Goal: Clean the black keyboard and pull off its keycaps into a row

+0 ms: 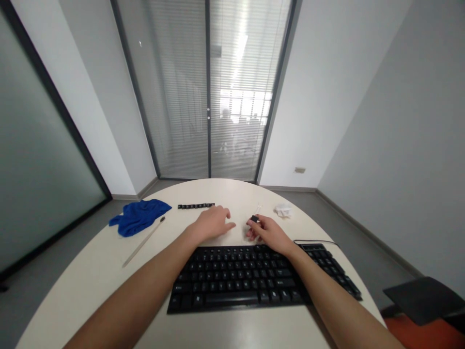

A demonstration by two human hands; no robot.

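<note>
My left hand (pixel 215 223) hovers over or rests on the table just behind the keyboard, its thumb and fingers apart and nothing visible in them. Beyond its knuckles runs a row of small black keycaps (pixel 194 206), whose right end comes close to the hand. Between the thumb and fingers of my right hand (pixel 267 230) is a small black binder clip (pixel 255 219), as far as I can make out, with a thin pale wire loop pointing away. My right wrist and forearm pass above the black keyboard (pixel 232 271), hiding part of its right side.
A crumpled blue cloth (pixel 141 216) and a thin brush (pixel 144 241) lie on the left of the round table (pixel 87 271). Crumpled white tissue (pixel 283 210) sits at the far right. The keyboard's cable (pixel 316 241) curves behind it. A chair (pixel 425 310) stands at lower right.
</note>
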